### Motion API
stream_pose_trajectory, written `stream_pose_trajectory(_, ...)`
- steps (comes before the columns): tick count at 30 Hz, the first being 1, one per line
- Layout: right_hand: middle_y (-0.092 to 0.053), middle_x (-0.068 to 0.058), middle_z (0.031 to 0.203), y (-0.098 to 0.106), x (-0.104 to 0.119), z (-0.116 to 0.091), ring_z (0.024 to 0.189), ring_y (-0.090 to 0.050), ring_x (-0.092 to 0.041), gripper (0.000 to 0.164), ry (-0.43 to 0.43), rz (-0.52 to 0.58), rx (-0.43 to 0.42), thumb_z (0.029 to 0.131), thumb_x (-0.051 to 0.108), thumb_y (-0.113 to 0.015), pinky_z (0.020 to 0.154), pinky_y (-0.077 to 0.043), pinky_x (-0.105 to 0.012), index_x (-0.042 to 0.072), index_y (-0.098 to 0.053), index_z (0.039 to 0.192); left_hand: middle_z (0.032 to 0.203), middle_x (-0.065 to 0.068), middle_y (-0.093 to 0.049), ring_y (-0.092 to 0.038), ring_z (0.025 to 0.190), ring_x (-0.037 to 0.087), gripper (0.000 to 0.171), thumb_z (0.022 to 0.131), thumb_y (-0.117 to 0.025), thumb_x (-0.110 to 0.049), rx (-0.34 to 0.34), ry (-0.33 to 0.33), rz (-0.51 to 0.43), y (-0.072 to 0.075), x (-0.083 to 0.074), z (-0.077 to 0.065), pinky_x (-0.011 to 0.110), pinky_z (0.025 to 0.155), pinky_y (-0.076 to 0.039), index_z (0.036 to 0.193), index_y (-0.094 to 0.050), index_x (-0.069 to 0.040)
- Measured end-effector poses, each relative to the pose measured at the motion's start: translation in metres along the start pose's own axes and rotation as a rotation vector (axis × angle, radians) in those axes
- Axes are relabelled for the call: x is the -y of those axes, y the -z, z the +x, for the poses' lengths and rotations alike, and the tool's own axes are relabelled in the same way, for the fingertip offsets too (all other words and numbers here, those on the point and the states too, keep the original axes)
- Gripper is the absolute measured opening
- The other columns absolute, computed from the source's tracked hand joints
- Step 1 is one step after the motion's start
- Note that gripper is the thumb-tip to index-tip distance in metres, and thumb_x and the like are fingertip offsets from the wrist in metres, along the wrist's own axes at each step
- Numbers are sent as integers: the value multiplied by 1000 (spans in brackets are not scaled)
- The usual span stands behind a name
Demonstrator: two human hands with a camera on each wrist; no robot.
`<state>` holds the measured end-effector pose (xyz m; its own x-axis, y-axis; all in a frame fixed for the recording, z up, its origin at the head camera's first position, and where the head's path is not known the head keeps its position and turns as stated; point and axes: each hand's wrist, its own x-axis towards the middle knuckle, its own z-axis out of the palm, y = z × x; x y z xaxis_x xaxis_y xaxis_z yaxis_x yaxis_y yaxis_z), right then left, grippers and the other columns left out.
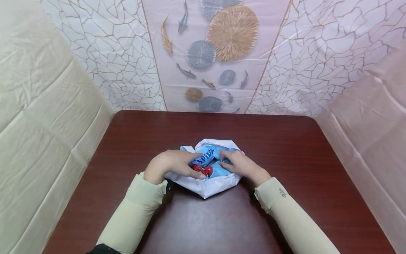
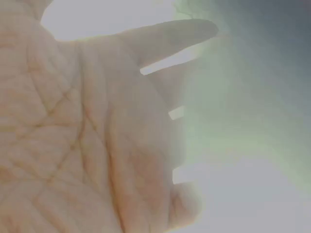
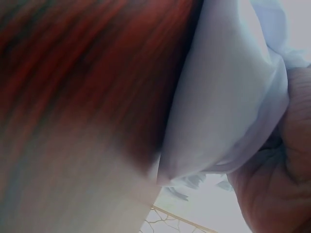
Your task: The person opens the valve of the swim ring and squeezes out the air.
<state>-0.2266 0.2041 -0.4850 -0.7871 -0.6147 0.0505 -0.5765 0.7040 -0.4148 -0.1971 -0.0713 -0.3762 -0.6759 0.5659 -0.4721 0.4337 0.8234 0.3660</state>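
A crumpled plastic thing, white outside (image 1: pixel 219 187) and blue inside, lies on the table in a rough ring. Blue lettering shows on its inner side, and a red part (image 1: pixel 205 171) sits near its front. My left hand (image 1: pixel 179 163) rests over its left side, fingers spread toward the middle. In the left wrist view, the palm (image 2: pixel 73 121) fills much of the picture, fingers extended. My right hand (image 1: pixel 242 165) grips the right side, fingers bent over the rim onto the blue. From the right wrist, the white fold (image 3: pixel 223 97) lies against the palm (image 3: pixel 272 189); its fingertips are hidden.
The dark red-brown table (image 1: pixel 203 225) has rounded far corners. A patterned cloth wall (image 1: pixel 120 53) stands behind it, with beige quilted cloth (image 1: pixel 47 123) at the left and a similar panel (image 1: pixel 364 141) at the right.
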Motion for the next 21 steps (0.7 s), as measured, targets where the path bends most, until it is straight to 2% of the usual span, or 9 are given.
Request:
stream_pose_trajectory(5,-59,9,73,-1,2,2,65,-55,-7,16,7,2,-16,94,24,-73,68,-51,-28,14,-62,100,159,-2,-39,-38,144,21,92,85,-63,-70,35,-83,-32,2,-7,-21,46,115,-33,159,-32,-25)
stream_pose_trajectory(8,-60,9,75,-1,1,1,66,-56,-6,16,18,6,-20,94,24,-73,69,-51,-28,14,-62,100,158,-2,-40,-39,143,20,91,86,-63,-69,19,-99,-2,1,-10,-20,44,114,-35,159,-32,-24)
stream_pose_trajectory(10,-59,9,74,-1,1,1,66,-56,-6,16,16,11,-21,94,24,-72,70,-52,-28,14,-61,100,159,1,-39,-40,142,22,93,86,-63,-70,-38,-92,32,-4,-9,-10,48,112,-37,160,-31,-23)
stream_pose_trajectory(12,-59,9,73,0,0,1,67,-57,-6,16,13,15,-23,94,23,-73,71,-53,-29,14,-61,100,162,7,-33,-37,145,29,97,85,-62,-71,-98,-79,58,-12,-5,8,57,111,-35,161,-27,-22)
stream_pose_trajectory(14,-59,9,73,0,0,0,67,-58,-6,15,10,16,-23,95,23,-72,71,-53,-29,14,-61,100,166,10,-22,-27,149,34,103,84,-59,-76,-142,-72,107,-23,0,29,66,110,-30,162,-20,-22)
stream_pose_trajectory(17,-62,8,76,-1,0,0,68,-59,-6,15,10,19,-23,95,22,-72,72,-53,-29,13,-61,101,169,9,-4,-7,154,36,109,82,-52,-83,-162,-68,192,-42,6,55,75,109,-19,164,-10,-24)
stream_pose_trajectory(21,-64,7,78,-1,1,-1,70,-61,-6,16,14,27,-29,95,22,-72,73,-54,-29,12,-62,101,169,5,2,6,154,32,115,77,-40,-93,-216,-67,347,-54,7,73,76,111,-7,163,-6,-24)
